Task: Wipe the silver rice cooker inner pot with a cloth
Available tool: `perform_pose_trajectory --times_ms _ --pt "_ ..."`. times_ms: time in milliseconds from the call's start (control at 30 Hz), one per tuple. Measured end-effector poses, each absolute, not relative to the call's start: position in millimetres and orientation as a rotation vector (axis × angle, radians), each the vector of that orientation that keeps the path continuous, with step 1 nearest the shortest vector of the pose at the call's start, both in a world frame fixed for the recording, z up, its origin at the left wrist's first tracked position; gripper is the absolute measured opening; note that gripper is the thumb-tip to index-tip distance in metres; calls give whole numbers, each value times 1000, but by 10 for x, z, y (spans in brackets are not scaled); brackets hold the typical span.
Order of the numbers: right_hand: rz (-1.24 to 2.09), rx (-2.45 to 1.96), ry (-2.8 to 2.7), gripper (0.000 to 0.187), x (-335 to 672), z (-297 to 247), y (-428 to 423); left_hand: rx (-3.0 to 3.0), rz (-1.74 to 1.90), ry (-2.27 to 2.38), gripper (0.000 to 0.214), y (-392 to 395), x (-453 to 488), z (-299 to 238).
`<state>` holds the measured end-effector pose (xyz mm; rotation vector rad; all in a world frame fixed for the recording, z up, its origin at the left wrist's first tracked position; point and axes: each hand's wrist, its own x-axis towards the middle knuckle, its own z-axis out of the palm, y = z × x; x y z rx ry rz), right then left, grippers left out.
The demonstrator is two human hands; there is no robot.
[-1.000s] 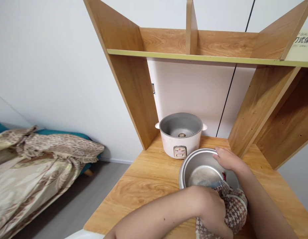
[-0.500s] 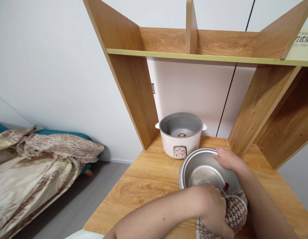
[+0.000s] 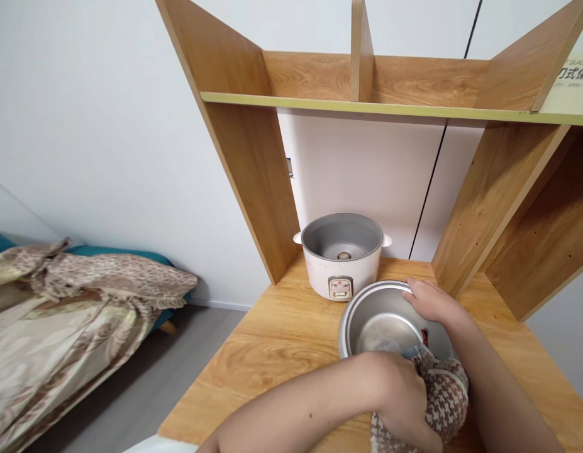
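Note:
A silver metal inner pot [image 3: 380, 314] sits on the wooden desk, in front of and to the right of the rice cooker [image 3: 341, 264]. My right hand [image 3: 427, 299] grips its far right rim, fingers hooked over the edge. From the lower left my left hand [image 3: 399, 393] reaches across the near rim, closed on a brown-and-white houndstooth cloth [image 3: 446, 396]. Part of the cloth lies inside the pot, and the rest hangs over the near side. A small red piece [image 3: 424, 336] shows by the cloth inside the pot. My left fingertips are hidden.
Wooden shelving [image 3: 253, 189] frames the desk [image 3: 253, 352], with uprights on both sides and a shelf [image 3: 319, 104] above the cooker. A printed box [image 3: 574, 88] is at the upper right. On the left, a bed with patterned covers [image 3: 83, 314] stands on the grey floor.
Inside the pot, the cloth and the red piece have shifted slightly up and left, and more cloth shows past my left hand. My right hand stays on the rim.

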<state>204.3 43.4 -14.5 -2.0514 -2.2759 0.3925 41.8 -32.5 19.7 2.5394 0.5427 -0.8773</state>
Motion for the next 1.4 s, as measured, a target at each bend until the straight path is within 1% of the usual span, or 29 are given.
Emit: perform_pose_trajectory --times_ms 233,800,967,1133,1400 --pt "400 -2055 -2272 31 2042 -143 435 2560 -753 621 75 -348 398 239" --pt "381 -2034 -2282 31 2051 -162 439 2526 -827 519 84 -309 408 184" --pt "394 -2044 -2271 31 2060 -170 442 2590 -757 534 81 -322 396 197" --pt "405 -2053 -2269 32 2050 -154 441 2598 -790 543 76 -335 404 249" --pt "405 -2074 -2267 33 2045 -140 426 2568 -800 564 79 -326 403 251"
